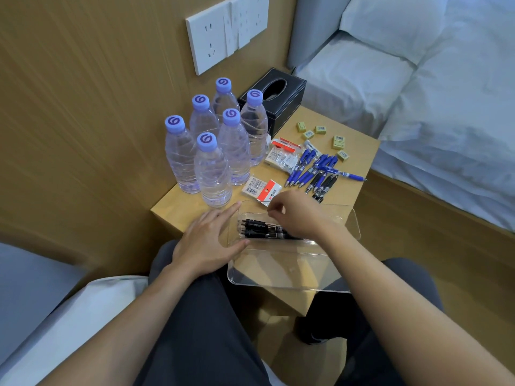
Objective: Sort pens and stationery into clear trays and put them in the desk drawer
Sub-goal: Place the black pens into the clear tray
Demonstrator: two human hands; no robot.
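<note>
Six water bottles point(206, 151) on wooden bedside table point(359, 151); left hand point(206, 240) flat, open; right hand point(298, 215) grip unclear.

Left hand point(207, 240) lies flat, fingers spread; right hand point(296, 215) curls downward.

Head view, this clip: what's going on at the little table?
A person is sorting pens into a clear tray at the table's near edge. The left hand rests flat against the tray's left side, steadying it. The right hand reaches into the tray over a few black pens already lying there; whether it grips one is unclear. Blue pens, more black ones, small yellow boxes and packets still wait on the table, beside six water bottles.
</note>
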